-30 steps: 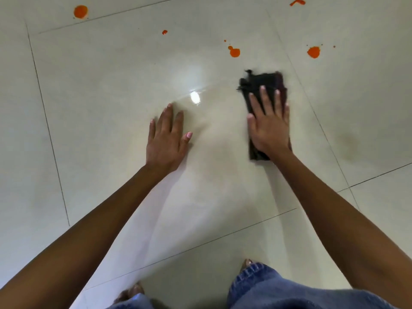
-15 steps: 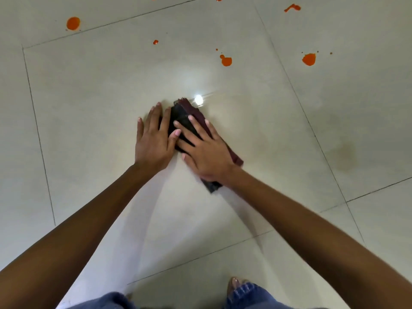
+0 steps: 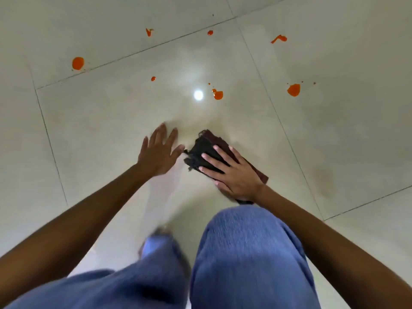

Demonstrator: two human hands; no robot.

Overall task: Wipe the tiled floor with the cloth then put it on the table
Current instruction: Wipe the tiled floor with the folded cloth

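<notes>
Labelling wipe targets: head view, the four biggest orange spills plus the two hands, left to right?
Round orange spill → left hand → teardrop orange spill → right hand, flat on the dark cloth → streak-shaped orange spill → large orange spill.

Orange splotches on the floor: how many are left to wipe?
7 clear ones: far left, small dot, upper streak, dot, beside the glare, right blob, upper-right streak. Tiny specks and one cut off at the top edge excluded.
</notes>
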